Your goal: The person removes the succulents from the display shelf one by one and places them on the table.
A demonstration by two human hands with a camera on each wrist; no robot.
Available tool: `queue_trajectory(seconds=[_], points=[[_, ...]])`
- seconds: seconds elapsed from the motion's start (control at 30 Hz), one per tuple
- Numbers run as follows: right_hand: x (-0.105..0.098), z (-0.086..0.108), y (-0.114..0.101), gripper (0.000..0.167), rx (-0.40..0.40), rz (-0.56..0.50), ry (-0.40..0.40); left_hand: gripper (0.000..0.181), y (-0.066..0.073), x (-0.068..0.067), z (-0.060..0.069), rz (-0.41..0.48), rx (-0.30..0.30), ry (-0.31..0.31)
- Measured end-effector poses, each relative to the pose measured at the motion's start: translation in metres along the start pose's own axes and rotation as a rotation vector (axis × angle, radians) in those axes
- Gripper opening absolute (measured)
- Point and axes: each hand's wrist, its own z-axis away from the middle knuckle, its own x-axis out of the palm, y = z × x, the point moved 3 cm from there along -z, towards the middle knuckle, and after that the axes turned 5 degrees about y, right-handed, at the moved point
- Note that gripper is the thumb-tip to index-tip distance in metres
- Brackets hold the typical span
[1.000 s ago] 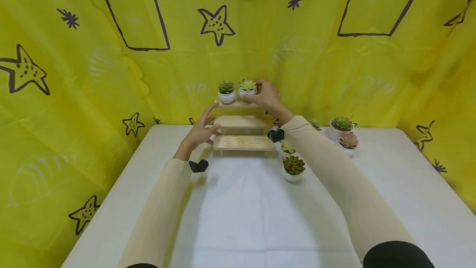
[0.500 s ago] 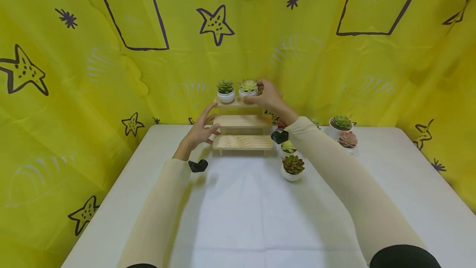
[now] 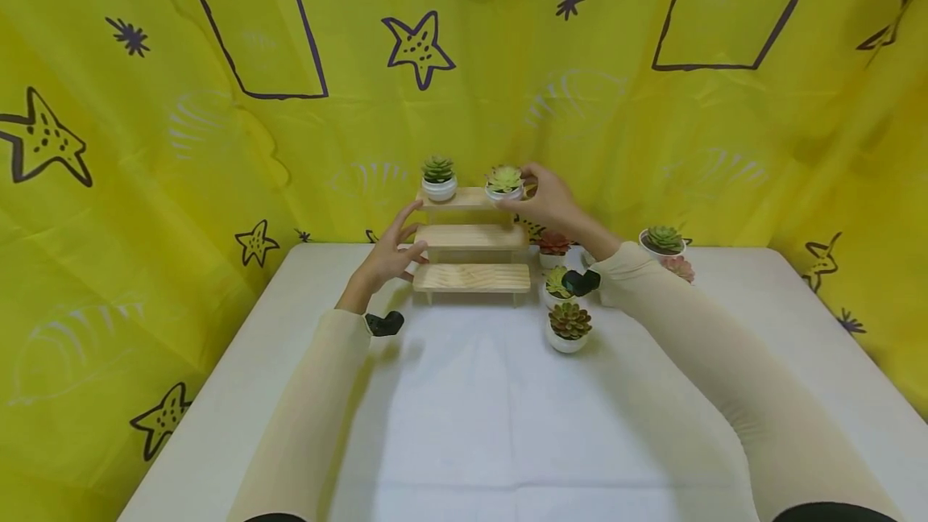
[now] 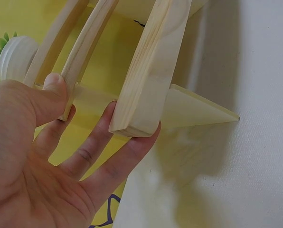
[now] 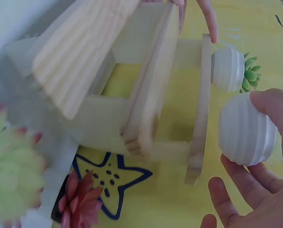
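A three-tier wooden stand (image 3: 471, 237) stands at the back of the table. My right hand (image 3: 554, 201) grips the white pot (image 5: 243, 130) of a pale green succulent (image 3: 504, 178) at the right end of the top tier. In the right wrist view, a gap shows between this pot and the tier. A darker green succulent (image 3: 438, 173) in a white pot sits at the top tier's left end. My left hand (image 3: 386, 259) is at the stand's left side, its spread, nearly straight fingers touching the ends of the tiers (image 4: 144, 90).
Right of the stand are potted succulents: a red one (image 3: 554, 242), a yellow-green one (image 3: 557, 281) and a brownish-green one (image 3: 569, 321). Farther right are a green one (image 3: 663, 239) and a pink one (image 3: 678, 267), partly behind my right sleeve. A yellow patterned curtain (image 3: 464, 119) hangs behind the table.
My right hand has moved right along the top tier with the pale green succulent, widening the space between the two top pots. The left hand has stayed at the stand.
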Motion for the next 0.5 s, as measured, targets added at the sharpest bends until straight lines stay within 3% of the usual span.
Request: queue_trajectory(seconds=[0.5], points=[[-0.028,0.041,0.018,0.069,-0.025,0.021,-0.073,0.074,0.000,-0.001,0.002,0.012,-0.020,0.003]])
